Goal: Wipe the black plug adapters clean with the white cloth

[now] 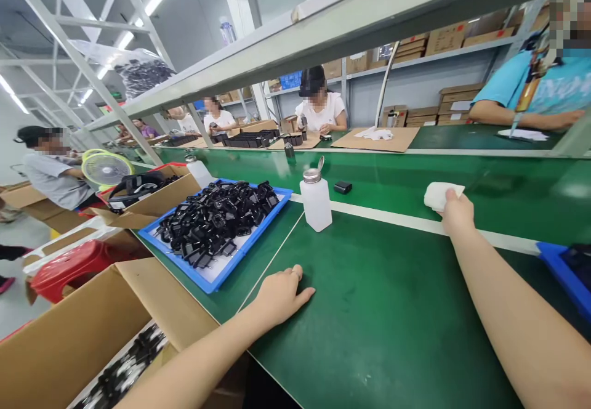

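Observation:
My left hand (280,295) rests on the green worktop (369,310). Its thumb stretches out to the right, the fingers bend down partly hidden, and I see nothing in it. Out to the right, my right hand (458,214) grips a folded white cloth (438,196) over the green strip beyond the white line. Between the hands and farther back stands a white plastic bottle (317,204) with a metal cap, its lid flipped up. Just right of the bottle lies a small black block (343,186), apart from both hands.
A blue tray (212,287) heaped with black plug-like parts (217,221) sits to the left. Another blue tray (554,261) cuts in at the right edge. An open cardboard box (157,292) stands lower left. Co-workers sit across the line beneath an overhead beam (277,39).

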